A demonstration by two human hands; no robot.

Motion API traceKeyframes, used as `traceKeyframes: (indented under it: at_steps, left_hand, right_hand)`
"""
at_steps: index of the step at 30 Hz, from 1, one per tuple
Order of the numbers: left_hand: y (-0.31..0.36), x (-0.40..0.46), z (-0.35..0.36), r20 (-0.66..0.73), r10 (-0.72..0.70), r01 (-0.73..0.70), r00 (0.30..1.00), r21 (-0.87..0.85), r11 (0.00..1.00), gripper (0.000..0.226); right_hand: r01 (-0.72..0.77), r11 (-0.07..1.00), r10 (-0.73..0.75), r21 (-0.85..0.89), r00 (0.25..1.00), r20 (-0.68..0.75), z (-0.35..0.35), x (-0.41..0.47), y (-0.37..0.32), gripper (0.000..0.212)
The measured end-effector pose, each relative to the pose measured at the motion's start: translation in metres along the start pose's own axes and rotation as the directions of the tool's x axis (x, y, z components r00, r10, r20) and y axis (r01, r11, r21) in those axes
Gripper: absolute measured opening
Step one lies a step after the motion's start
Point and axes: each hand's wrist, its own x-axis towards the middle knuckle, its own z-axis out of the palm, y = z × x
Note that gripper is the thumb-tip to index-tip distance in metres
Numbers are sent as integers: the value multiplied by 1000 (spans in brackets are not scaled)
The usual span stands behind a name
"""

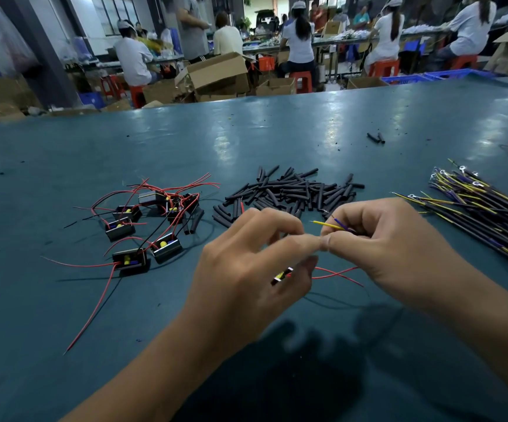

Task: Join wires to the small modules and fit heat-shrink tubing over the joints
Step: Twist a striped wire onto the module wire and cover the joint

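My left hand (246,263) holds a small black module (281,276) with yellow parts in its lower fingers, above the green table. Red leads (337,274) from it cross to the right under my right hand (377,236). The thumbs and forefingers of both hands meet and pinch at one spot; what lies between them is hidden. A yellow wire (327,224) and a blue wire (339,222) stick up from my right hand's fingers.
Several modules with red and black leads (143,226) lie at the left. A heap of black heat-shrink pieces (292,191) lies behind my hands. A bundle of yellow and blue wires with ring terminals (483,208) lies at the right. People work at benches beyond.
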Motion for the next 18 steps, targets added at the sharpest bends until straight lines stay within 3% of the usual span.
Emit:
traceKeyframes:
  at_steps: [6, 11, 15, 17, 18]
  left_hand:
    - [-4, 1, 2, 23, 156, -157, 988, 243, 957, 13]
    - [-3, 1, 5, 40, 147, -152, 988, 210, 966, 13]
    - [0, 1, 5, 69, -145, 153, 987, -118, 981, 4]
    - [4, 3, 5, 155, -369, 400, 917, -314, 861, 4]
    - [5, 4, 4, 227, -481, 532, 847, -408, 742, 6]
  right_hand:
    - [-107, 990, 101, 96, 993, 57, 0, 0, -1, 24]
    - [-148, 980, 137, 131, 987, 87, 1, 1, -1, 19]
    - [-12, 997, 8, 73, 998, 65, 3, -1, 3, 17]
    - [98, 995, -98, 14, 995, 25, 5, -2, 5, 14]
    - [158, 987, -158, -23, 987, 7, 6, -2, 5, 12]
